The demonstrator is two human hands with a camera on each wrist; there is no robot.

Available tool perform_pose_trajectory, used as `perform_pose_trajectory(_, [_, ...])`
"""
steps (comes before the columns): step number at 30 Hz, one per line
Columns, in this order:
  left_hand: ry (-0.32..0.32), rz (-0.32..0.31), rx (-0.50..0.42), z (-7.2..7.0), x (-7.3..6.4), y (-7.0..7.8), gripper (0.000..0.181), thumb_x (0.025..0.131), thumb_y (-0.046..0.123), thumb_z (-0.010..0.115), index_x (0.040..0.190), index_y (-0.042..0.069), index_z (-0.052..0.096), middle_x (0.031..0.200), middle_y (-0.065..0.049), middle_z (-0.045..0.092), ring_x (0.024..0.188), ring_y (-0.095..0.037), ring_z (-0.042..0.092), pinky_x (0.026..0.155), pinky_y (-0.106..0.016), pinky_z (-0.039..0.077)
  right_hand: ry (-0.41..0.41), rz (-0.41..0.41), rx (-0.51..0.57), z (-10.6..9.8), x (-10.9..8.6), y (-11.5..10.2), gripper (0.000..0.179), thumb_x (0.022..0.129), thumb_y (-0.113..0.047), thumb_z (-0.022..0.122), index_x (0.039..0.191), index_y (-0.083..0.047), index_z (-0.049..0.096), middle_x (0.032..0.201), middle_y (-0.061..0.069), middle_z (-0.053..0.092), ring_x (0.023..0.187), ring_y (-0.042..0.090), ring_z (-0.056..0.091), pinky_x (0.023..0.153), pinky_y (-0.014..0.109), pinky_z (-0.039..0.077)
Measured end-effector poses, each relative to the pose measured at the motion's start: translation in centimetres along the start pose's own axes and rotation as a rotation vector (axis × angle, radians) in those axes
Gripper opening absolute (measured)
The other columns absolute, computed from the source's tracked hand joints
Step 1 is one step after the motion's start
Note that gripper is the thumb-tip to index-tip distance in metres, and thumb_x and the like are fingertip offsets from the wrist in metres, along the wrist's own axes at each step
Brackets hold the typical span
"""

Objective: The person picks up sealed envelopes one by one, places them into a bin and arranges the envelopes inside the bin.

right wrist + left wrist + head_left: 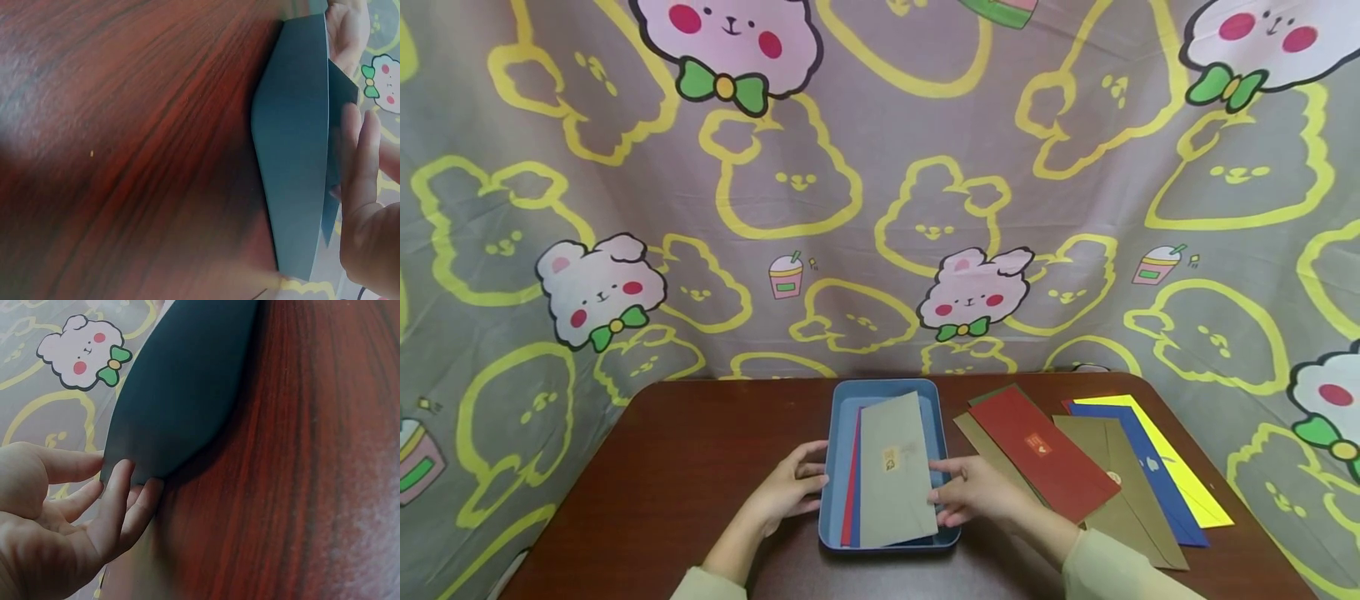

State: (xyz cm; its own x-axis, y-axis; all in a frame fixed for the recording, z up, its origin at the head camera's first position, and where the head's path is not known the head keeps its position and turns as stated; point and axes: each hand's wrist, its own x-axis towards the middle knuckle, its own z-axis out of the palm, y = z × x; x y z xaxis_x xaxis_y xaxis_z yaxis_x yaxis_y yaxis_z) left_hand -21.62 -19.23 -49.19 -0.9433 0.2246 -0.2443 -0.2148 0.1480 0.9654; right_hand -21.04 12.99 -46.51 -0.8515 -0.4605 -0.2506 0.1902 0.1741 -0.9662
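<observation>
A blue tray stands on the table with a stack of envelopes in it. On top lies a grey envelope with a small sticker; the edges of a red envelope and a blue envelope show beneath its left side. My right hand reaches over the tray's right rim and pinches the grey envelope's right edge, which rises above the rim in the right wrist view. With relaxed fingers, my left hand touches the tray's left wall; the left wrist view shows its fingertips against the outside.
To the right of the tray, a red envelope lies over a brown one, beside another brown envelope, a blue envelope and a yellow envelope. A patterned cloth hangs behind the dark wooden table.
</observation>
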Motion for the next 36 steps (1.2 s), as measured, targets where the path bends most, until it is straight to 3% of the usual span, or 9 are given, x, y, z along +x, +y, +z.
perform_pose_trajectory(7, [-0.004,0.001,0.002,0.0,0.1,-0.2,0.056,0.101,0.002,0.061,0.152,0.001,0.037,0.131,-0.028,0.057,0.106,-0.030,0.065,0.081,-0.047,0.059,-0.030,0.025,-0.033,-0.2,-0.7,-0.3,0.060,0.096,-0.002,0.070,0.143,0.020,0.041,0.098,0.019,0.075,0.059,0.016,0.071,0.052,0.023,0.055])
perform_pose_trajectory(12, [-0.005,-0.003,0.003,0.0,0.1,-0.1,0.057,0.101,0.001,0.061,0.152,0.001,0.036,0.131,-0.028,0.057,0.106,-0.032,0.065,0.082,-0.049,0.059,-0.036,0.028,-0.061,-0.4,-1.1,-0.5,0.057,0.096,-0.002,0.071,0.142,0.018,0.046,0.093,0.020,0.075,0.060,0.018,0.071,0.053,0.024,0.056])
perform_pose_trajectory(23, [0.006,-0.011,0.012,0.1,0.0,0.2,0.056,0.101,0.001,0.061,0.152,0.001,0.037,0.131,-0.028,0.058,0.105,-0.032,0.066,0.082,-0.049,0.059,-0.095,-0.077,-0.091,-1.4,-1.5,-1.2,0.047,0.097,-0.002,0.067,0.135,0.020,0.052,0.098,0.025,0.074,0.065,0.013,0.068,0.061,0.026,0.058])
perform_pose_trajectory(36, [0.007,-0.003,0.008,0.1,0.0,0.1,0.056,0.101,0.001,0.060,0.152,0.001,0.037,0.130,-0.027,0.058,0.105,-0.031,0.065,0.081,-0.049,0.059,-0.011,-0.158,-0.169,-3.9,-2.5,-2.6,0.037,0.097,-0.006,0.069,0.126,0.014,0.061,0.097,0.025,0.073,0.077,0.026,0.069,0.068,0.032,0.058])
